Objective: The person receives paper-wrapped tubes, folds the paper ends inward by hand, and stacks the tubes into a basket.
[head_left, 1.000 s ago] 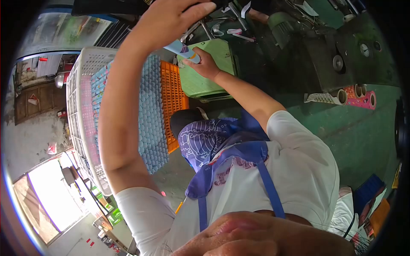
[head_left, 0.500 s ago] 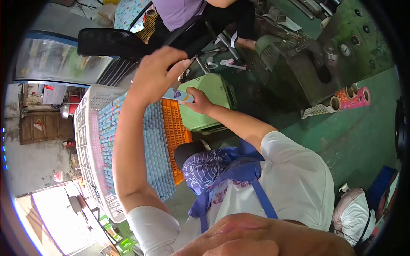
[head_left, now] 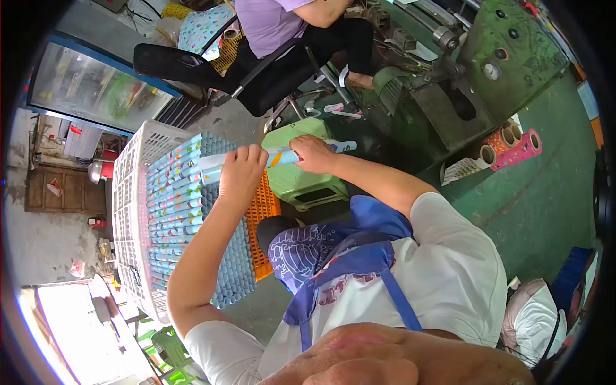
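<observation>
Daylight floods in from the bright opening [head_left: 70, 327] at lower left, blown out to plain white with a bluish fringe along its outer edge. Elsewhere the light is soft and moderate; the green machine [head_left: 443, 125] sinks into deep shadow below, and the black chair [head_left: 173, 64] loses detail. Milky reflections cloud the glass panel [head_left: 96, 77]. Hands [head_left: 242, 170] and tube [head_left: 279, 157] look fairly crisp. Fisheye distortion bends the margins (the corners fall to black).

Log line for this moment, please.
left hand on light-blue tube; right hand gripping same tube; white crate holds patterned tubes; green stool below
</observation>
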Tool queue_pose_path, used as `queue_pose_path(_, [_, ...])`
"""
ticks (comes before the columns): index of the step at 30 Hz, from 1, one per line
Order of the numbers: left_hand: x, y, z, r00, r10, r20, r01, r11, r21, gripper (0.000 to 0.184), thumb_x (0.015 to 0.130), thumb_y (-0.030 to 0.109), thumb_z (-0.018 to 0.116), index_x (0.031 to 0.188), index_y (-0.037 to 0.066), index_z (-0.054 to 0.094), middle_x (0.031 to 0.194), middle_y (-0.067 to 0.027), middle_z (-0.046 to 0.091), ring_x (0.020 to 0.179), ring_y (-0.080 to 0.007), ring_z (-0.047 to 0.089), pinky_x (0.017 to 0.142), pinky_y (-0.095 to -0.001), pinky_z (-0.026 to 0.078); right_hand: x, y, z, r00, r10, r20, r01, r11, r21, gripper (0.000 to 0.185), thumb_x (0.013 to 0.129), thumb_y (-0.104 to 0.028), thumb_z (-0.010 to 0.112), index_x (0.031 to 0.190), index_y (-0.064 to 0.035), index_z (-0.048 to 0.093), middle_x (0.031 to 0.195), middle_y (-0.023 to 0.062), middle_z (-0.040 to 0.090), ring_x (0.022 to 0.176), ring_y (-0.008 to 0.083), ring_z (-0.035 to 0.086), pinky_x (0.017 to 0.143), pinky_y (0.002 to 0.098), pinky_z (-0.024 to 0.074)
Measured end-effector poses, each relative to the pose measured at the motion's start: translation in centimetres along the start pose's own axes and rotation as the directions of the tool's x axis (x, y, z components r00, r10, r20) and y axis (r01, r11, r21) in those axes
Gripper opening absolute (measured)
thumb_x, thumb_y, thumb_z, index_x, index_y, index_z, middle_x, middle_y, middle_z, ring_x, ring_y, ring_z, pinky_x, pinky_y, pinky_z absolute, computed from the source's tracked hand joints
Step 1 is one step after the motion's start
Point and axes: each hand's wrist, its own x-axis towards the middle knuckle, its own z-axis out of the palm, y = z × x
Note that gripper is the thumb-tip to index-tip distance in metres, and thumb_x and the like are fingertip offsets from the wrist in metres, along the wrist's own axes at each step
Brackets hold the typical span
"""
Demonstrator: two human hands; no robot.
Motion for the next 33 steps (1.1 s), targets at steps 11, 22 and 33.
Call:
queue_pose_path(11, [-6.5,0.5,-1.4,0.982,-0.161,0.096,0.177,0.964,-0.199,0.039,0.082,0.027,0.076,0.111,0.011,0.056,0.106,-0.0136,0.061,0.094,-0.0366,0.066,0.080,-0.0480,0.052,-0.2,-7.1,-3.0,0.926,0.005,0.376,0.035,0.994,-0.100,0.023,0.076,-0.017,0.072,0.090,-0.0059,0.058,0.085,0.0137,0.064,0.087,0.0349,0.065,0.079,0.0478,0.0505])
queue_pose_path(22, [-9.9,1.0,-0.1,0.964,-0.246,0.105,0.265,0.932,-0.246,0.041,0.078,0.023,0.077,0.114,0.013,0.061,0.103,-0.0103,0.059,0.092,-0.0305,0.064,0.079,-0.0448,0.052,0.7,-10.5,-2.5,0.858,0.032,0.513,0.068,0.982,-0.175,0.025,0.080,-0.019,0.073,0.097,-0.0055,0.062,0.090,0.0153,0.069,0.086,0.0362,0.068,0.073,0.0497,0.0530])
queue_pose_path(33, [-10.7,2.5,2.9,0.919,-0.174,0.353,0.387,0.569,-0.726,0.044,0.084,0.045,0.074,0.103,0.006,0.065,0.093,-0.0142,0.071,0.087,-0.0302,0.069,0.072,-0.0394,0.053,0.1,-10.5,-1.1,0.843,-0.124,0.523,0.291,0.924,-0.250,0.027,0.079,-0.021,0.074,0.097,-0.0078,0.058,0.081,0.0125,0.068,0.079,0.0331,0.069,0.068,0.0455,0.0541])
